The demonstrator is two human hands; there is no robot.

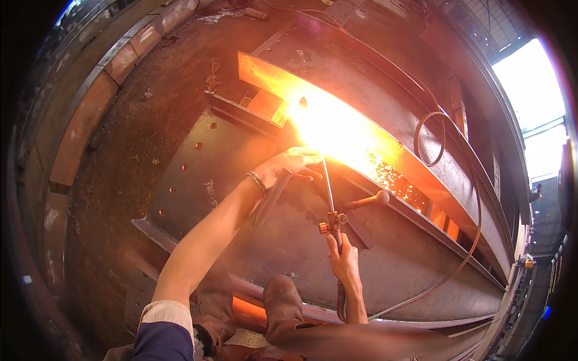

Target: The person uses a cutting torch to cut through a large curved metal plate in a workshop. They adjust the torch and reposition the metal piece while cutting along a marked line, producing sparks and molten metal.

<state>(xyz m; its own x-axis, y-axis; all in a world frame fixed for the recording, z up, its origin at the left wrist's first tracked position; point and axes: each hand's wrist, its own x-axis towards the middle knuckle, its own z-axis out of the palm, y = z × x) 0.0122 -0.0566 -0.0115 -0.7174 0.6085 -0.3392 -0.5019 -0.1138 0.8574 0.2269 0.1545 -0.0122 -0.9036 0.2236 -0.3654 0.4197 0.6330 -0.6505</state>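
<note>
Right hand [344, 260] grips cutting torch [330, 198]; left hand [289, 165] steadies its tube near the plate edge [385, 157]

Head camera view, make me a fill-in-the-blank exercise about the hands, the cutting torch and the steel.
1. The right hand grips the handle of the thin metal cutting torch, fed by a ____.
2. The left hand wears a metal ____ at the wrist.
3. The big rusty brown steel plate has a row of round ____.
4. Orange ____ spray beside the bright flame.

Missing words: hose; bracelet; holes; sparks

Torch [330, 198] tip lost in white glare, left hand [288, 165] fingertips washed out by it
</note>
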